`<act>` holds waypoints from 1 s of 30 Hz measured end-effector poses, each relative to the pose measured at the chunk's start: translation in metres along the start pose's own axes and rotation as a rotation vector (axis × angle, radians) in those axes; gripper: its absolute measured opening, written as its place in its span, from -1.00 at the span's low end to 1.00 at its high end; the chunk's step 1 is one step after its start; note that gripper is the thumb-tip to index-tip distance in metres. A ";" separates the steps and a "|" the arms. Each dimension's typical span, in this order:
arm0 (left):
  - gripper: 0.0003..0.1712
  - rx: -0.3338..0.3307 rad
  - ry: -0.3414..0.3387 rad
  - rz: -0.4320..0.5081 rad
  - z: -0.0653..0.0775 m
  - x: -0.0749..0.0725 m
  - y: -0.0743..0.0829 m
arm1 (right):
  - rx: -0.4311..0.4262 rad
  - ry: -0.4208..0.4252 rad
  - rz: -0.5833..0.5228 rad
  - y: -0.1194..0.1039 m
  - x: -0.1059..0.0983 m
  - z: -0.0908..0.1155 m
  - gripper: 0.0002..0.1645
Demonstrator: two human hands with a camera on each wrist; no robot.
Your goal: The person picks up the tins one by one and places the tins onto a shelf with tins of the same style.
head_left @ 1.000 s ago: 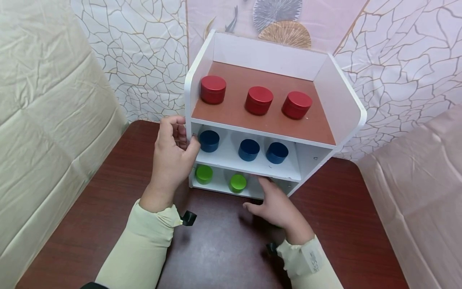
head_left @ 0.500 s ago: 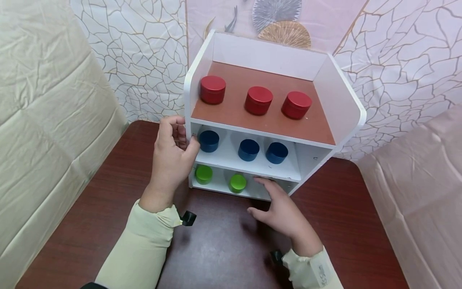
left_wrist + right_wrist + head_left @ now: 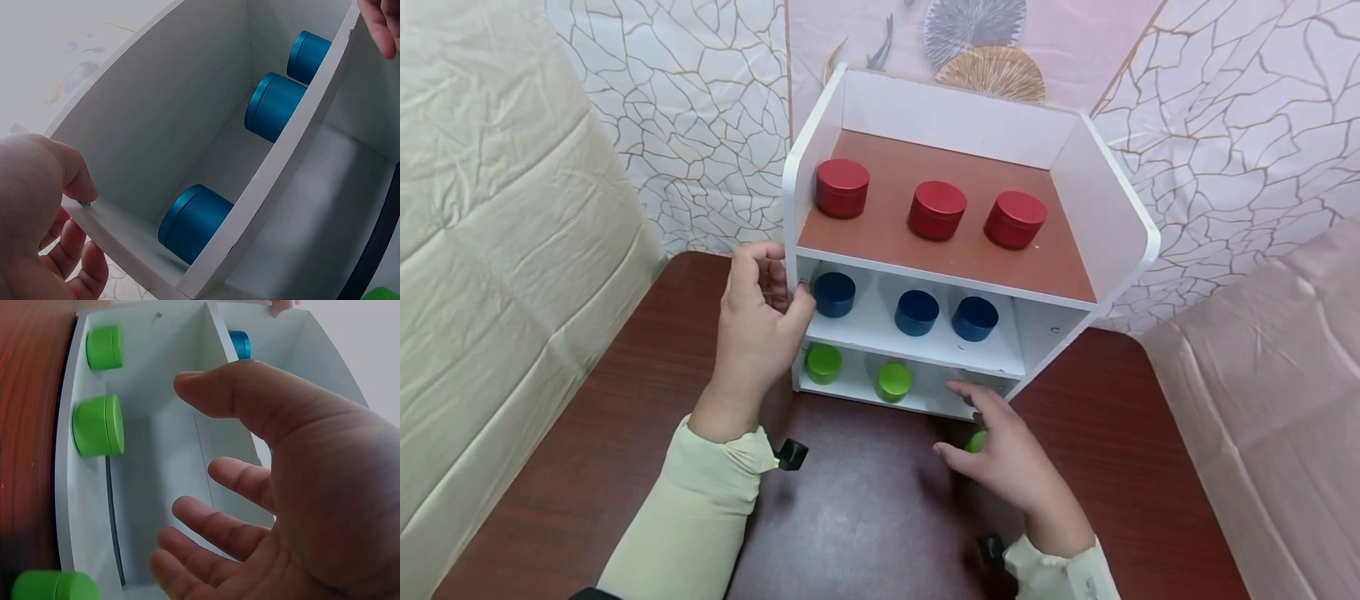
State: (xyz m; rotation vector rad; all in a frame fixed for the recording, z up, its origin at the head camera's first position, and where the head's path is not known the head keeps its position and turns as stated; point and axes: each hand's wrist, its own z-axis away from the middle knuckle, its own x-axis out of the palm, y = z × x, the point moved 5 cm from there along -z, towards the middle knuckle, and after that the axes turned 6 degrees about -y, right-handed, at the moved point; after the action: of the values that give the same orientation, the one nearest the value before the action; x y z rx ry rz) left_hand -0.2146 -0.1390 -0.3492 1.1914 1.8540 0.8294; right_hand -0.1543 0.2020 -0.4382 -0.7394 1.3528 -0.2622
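My left hand [image 3: 756, 333] pinches the left side panel of a white shelf unit [image 3: 1116, 192], thumb inside and fingers outside, as the left wrist view also shows. My right hand [image 3: 1007, 454] is in front of the bottom shelf, its fingers spread and nothing between them. Partly hidden behind that hand, a green round tin [image 3: 976, 442] stands on the table just in front of the unit. The bottom shelf holds two more: a left green tin [image 3: 823, 364] and a middle green tin [image 3: 893, 382]; the shelf's right part is bare.
Three blue tins, the middle one [image 3: 917, 312] among them, stand on the middle shelf. On the brown top are three red tins, including a centre one [image 3: 937, 210]. The dark table [image 3: 850, 508] lies before the unit, with cloth hangings [image 3: 700, 125] behind and at both sides.
My right hand has drawn back from the bottom shelf, toward me and to the right. The green tin on the table has come into view behind it. My left hand has stayed put.
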 end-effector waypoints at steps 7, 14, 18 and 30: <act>-0.50 0.001 0.001 -0.005 0.000 0.000 0.000 | 0.047 0.020 -0.003 0.006 -0.008 0.012 -0.01; -0.50 -0.002 0.001 -0.001 0.000 0.000 0.000 | 0.023 0.068 0.047 0.010 -0.014 0.020 -0.04; -0.50 -0.010 0.000 0.009 0.001 0.000 -0.001 | 0.029 0.066 0.062 0.017 -0.016 0.022 -0.08; -0.49 -0.009 -0.005 0.012 0.000 0.000 -0.001 | 0.057 0.022 0.026 0.041 -0.015 0.022 -0.15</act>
State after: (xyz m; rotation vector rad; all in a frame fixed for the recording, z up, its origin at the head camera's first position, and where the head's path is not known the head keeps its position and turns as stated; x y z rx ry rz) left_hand -0.2150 -0.1391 -0.3498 1.1994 1.8389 0.8391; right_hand -0.1465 0.2482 -0.4510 -0.6732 1.3692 -0.2878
